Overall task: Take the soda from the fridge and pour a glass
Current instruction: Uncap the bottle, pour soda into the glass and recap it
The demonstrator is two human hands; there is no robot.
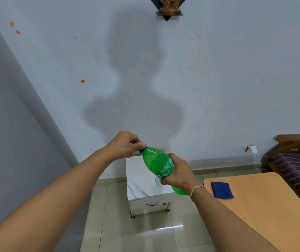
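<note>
A green soda bottle (157,163) with a blue cap (142,149) is held tilted in the air, its neck pointing up and to the left. My right hand (177,172) grips its lower body around the label. My left hand (125,145) has its fingers closed on the cap. Below the bottle stands a small white marble-topped cabinet (140,180). A clear glass (158,180) stands on its top, mostly hidden behind my right hand and the bottle.
A wooden table (265,202) lies at the right with a folded blue cloth (222,190) on it. Beyond it is a bed with a striped cover (294,166). A pale wall (145,70) rises right behind the cabinet, and glossy tiled floor (136,231) surrounds it.
</note>
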